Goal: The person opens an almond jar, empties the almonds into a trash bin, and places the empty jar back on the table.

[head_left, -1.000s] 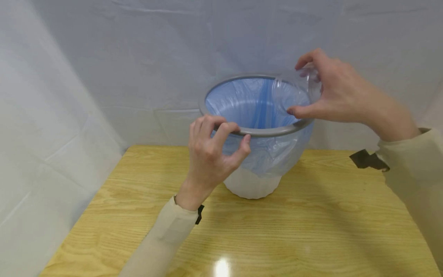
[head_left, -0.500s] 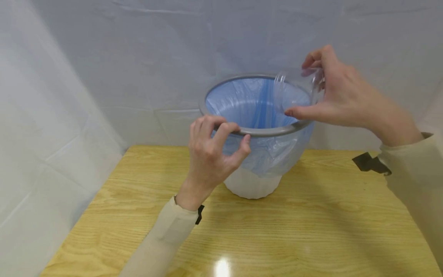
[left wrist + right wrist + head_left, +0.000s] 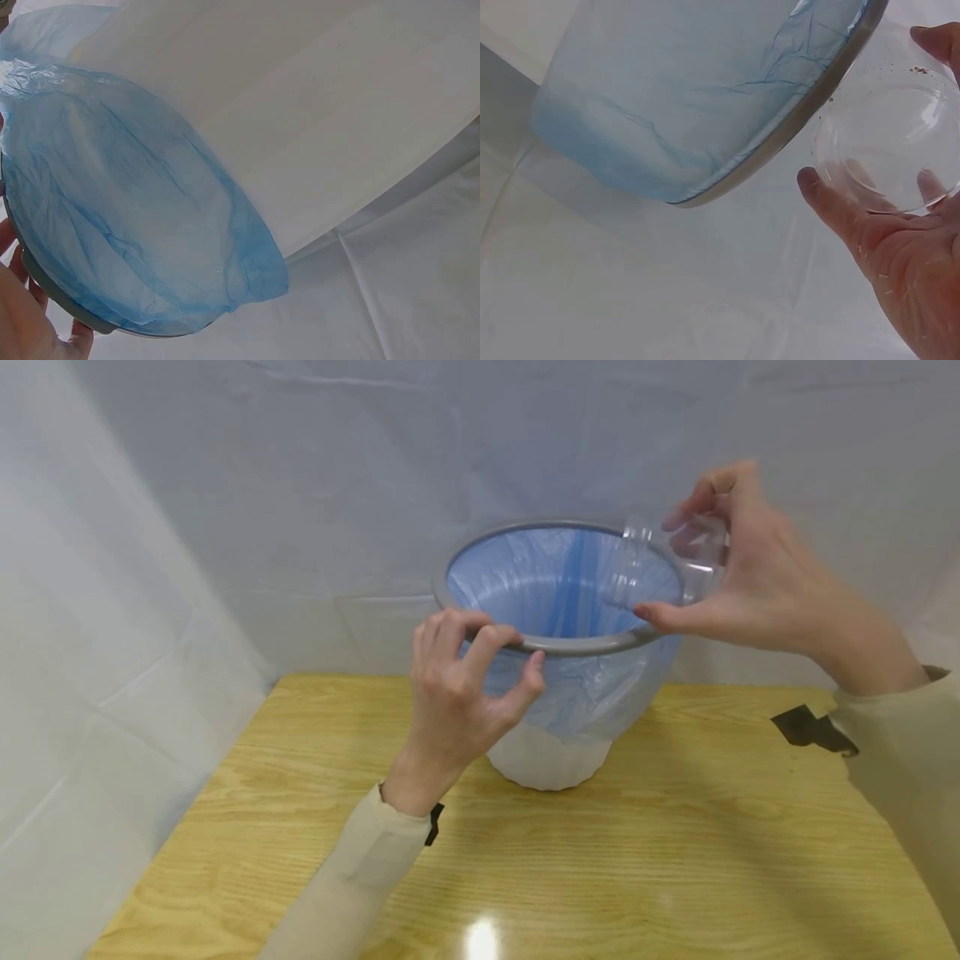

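A white trash bin stands on the table, lined with a translucent blue bag under a grey rim ring. My left hand holds the near left of that ring, fingers curled over it and thumb on the outer side. Over the right side of the opening, my right hand grips a clear plastic jar lying sideways, its mouth towards the bin. The right wrist view shows small brown crumbs near the edge of the jar, which is cupped between thumb and fingers.
Under the bin is a yellow wood-grain table, with the bin near its back edge. Pale sheeting hangs behind the bin and along the left side.
My right hand has shifted right and slightly down with the jar, turning it so its side shows more. My left hand and the bin have stayed put.
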Motion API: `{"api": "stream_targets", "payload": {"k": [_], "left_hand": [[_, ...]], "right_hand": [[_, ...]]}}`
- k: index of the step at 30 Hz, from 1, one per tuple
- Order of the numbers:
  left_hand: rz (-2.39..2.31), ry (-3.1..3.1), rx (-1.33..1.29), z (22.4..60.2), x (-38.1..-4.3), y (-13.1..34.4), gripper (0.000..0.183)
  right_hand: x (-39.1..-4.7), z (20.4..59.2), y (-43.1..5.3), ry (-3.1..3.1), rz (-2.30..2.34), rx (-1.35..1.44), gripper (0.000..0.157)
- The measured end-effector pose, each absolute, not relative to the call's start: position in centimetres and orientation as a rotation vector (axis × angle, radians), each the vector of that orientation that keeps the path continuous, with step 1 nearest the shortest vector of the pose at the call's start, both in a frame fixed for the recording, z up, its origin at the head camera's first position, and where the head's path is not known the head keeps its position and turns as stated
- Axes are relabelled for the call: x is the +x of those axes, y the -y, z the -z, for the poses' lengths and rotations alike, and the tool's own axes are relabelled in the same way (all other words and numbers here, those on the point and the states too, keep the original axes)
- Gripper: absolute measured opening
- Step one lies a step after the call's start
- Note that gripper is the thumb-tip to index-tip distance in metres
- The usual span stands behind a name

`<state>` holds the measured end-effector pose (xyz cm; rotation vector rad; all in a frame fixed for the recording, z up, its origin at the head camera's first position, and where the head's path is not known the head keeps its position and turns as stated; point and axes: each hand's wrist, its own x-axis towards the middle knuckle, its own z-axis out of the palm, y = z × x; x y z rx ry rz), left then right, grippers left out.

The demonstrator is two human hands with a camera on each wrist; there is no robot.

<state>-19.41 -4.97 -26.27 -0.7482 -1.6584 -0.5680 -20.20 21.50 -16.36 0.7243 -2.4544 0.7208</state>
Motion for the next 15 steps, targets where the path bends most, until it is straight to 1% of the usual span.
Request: {"api": "stream_targets", "payload": {"k": [4, 7, 11, 15], "left_hand": [[0.565, 1.657, -0.749, 26.24, -19.4, 4.91, 0.019], [0.566, 1.654, -0.749, 26.18, -19.38, 4.9, 0.019], [0.567, 1.655, -0.753, 26.16, -19.43, 4.94, 0.019], [0.564, 1.658, -0.753, 26.17, -19.5, 4.98, 0.019]], "right_hand": [[-19.97, 16.54, -21.6, 2.409, -0.791, 0.714, 0.099], [-19.87, 16.54, -21.65, 2.37, -0.785, 0.736, 0.107], [-19.84, 16.55, -21.9, 2.296, -0.703, 0.837, 0.117], [-19.82, 16.73, -22.12, 2.233, -0.643, 0.925, 0.11]]}}
